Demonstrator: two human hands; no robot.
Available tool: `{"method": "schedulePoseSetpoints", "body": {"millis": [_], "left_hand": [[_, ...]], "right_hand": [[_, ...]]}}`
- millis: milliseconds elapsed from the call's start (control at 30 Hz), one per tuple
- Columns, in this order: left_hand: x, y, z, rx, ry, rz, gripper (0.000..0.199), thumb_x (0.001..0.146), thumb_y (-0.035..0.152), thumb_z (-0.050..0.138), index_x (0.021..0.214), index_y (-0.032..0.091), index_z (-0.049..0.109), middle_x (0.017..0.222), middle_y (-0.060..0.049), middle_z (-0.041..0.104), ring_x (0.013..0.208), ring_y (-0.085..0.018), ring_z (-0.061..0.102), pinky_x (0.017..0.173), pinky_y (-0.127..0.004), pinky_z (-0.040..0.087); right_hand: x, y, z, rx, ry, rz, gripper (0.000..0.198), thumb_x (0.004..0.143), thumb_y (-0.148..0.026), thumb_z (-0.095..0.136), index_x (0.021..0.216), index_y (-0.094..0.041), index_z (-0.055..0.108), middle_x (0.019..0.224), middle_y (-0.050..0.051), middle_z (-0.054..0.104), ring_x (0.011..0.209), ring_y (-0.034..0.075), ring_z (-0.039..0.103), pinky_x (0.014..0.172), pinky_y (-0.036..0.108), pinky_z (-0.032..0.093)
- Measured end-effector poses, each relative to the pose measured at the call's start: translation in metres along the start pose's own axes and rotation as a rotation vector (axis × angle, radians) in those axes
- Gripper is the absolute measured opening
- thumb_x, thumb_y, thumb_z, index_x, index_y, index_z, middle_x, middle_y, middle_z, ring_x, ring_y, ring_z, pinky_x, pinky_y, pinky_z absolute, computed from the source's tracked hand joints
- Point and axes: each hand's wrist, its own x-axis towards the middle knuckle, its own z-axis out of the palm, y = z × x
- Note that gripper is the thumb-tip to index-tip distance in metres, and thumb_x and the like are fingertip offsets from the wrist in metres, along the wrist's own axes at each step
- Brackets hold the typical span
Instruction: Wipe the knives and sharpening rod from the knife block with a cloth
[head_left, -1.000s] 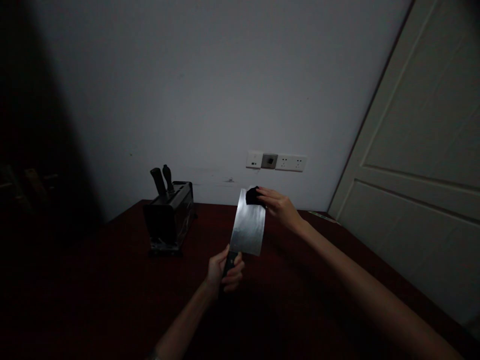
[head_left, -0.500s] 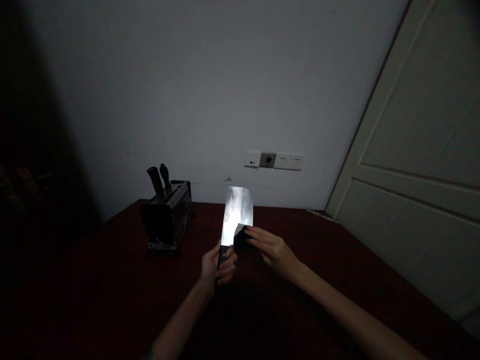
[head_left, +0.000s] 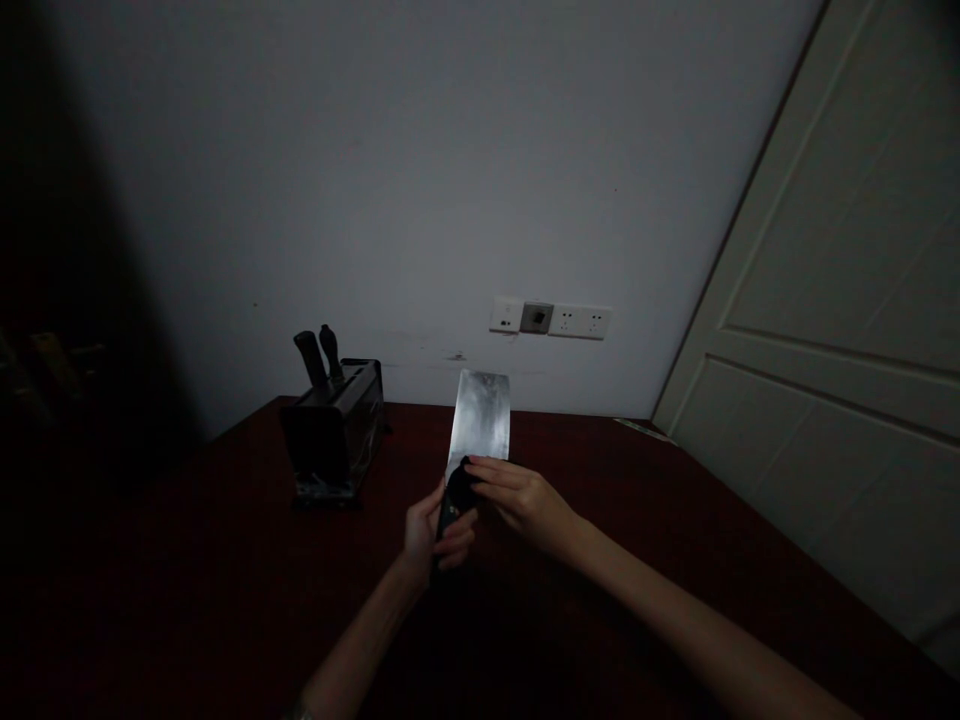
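Note:
A cleaver point(head_left: 481, 412) with a broad grey blade and black handle points away from me above the table. My left hand point(head_left: 431, 530) is closed round its handle. My right hand point(head_left: 529, 503) pinches a dark cloth point(head_left: 460, 484) against the lower blade, close to where it meets the handle. The cloth covers that corner of the blade, and its full shape is hard to make out in the dim light.
A dark knife block point(head_left: 330, 430) with two black-handled tools stands on the dark red table point(head_left: 592, 465) to the left. Wall sockets point(head_left: 574, 321) sit on the wall behind, and a white door point(head_left: 840, 330) is on the right.
My right hand has moved left with the cloth, from the blade's right side towards the handle. The blade has tilted slightly and lost its bright glare. My left hand keeps its hold.

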Motion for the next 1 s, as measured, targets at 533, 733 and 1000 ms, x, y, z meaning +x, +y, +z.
{"method": "schedulePoseSetpoints", "body": {"millis": [533, 733, 1000], "left_hand": [[0.001, -0.008, 0.002, 0.015, -0.063, 0.02, 0.03, 0.083, 0.041, 0.036, 0.069, 0.015, 0.044, 0.05, 0.005, 0.034, 0.03, -0.003, 0.016, 0.027, -0.015, 0.023], [0.003, -0.011, -0.002, -0.007, -0.042, 0.068, 0.029, 0.083, 0.039, 0.038, 0.072, 0.014, 0.047, 0.051, 0.005, 0.036, 0.03, -0.004, 0.018, 0.027, -0.015, 0.025], [0.004, -0.01, 0.004, -0.019, -0.091, -0.008, 0.042, 0.088, 0.047, 0.026, 0.072, 0.015, 0.046, 0.049, 0.005, 0.034, 0.029, -0.003, 0.017, 0.025, -0.014, 0.025]], "right_hand": [[0.015, 0.001, -0.001, -0.026, -0.042, -0.016, 0.028, 0.082, -0.006, 0.046, 0.104, -0.013, 0.06, 0.12, 0.013, 0.057, 0.121, 0.018, 0.043, 0.095, 0.037, 0.047], [0.007, -0.005, 0.005, 0.022, -0.045, 0.014, 0.024, 0.082, -0.007, 0.047, 0.101, -0.011, 0.061, 0.12, 0.012, 0.058, 0.122, 0.018, 0.043, 0.096, 0.035, 0.046], [0.019, 0.029, -0.006, -0.044, 0.127, 0.082, 0.031, 0.081, -0.003, 0.041, 0.101, -0.012, 0.063, 0.118, 0.013, 0.058, 0.119, 0.018, 0.046, 0.096, 0.038, 0.046]]}}
